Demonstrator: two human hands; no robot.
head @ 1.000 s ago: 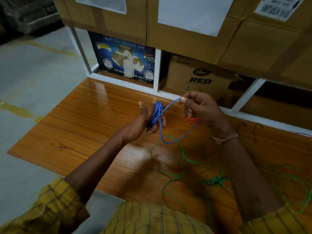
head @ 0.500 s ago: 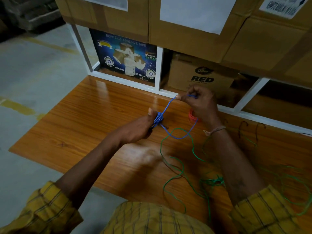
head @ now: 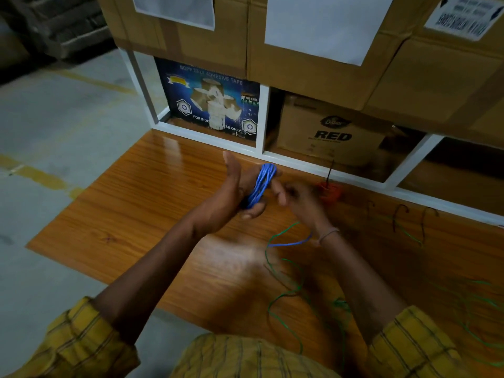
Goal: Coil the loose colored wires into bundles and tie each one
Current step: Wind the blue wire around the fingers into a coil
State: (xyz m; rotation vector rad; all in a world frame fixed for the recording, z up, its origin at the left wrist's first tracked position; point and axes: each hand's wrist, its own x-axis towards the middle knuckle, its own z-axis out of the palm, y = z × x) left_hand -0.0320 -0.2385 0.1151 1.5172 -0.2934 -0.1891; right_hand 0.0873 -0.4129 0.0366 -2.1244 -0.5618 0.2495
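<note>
Left hand [head: 231,195] acts as the spool, blue wire coil [head: 261,185] looped around its fingers mid-frame; right hand [head: 297,197] pinches the tail, probably for another wrap. Green wire [head: 283,296] waits on the counter [head: 136,214].

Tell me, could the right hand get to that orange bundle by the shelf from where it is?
Probably yes. The orange bundle lies on the wooden table just beyond the right hand, with nothing between them. But that hand looks busy with the blue wire coiled on the left hand.
</note>
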